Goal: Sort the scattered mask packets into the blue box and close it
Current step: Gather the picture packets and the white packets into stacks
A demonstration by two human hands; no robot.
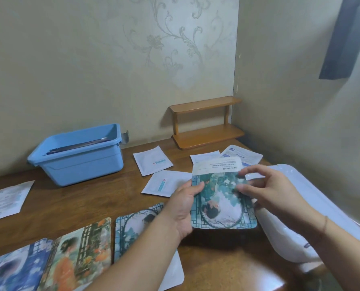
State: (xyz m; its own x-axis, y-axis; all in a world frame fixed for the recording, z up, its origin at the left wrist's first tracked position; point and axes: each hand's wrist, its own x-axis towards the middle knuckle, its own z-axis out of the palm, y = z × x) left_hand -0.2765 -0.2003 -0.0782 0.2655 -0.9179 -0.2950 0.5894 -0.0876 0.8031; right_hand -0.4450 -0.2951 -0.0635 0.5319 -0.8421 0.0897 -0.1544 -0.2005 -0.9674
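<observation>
Between the hands: teal packet (221,198), lifted just off the table (95,198), so it looks like the next one headed for the box.
Left hand (182,208): thumb on top of the packet's left edge, fingers hidden under it, so it's gripping. Probably carrying the weight.
Right hand (265,189): fingers curled, tips pinching the packet's upper right part, I'd guess to steady or square it.
Blue box (78,162): up and left of the left hand, well apart, by the wall. Open on top with some packets already in, so a straight drop-in should work.
White lid (313,208): under the right forearm, parked out of the way until closing, I think.
Still out: white packets (152,162) just beyond the hands, picture packets (78,253) near the left forearm.
</observation>
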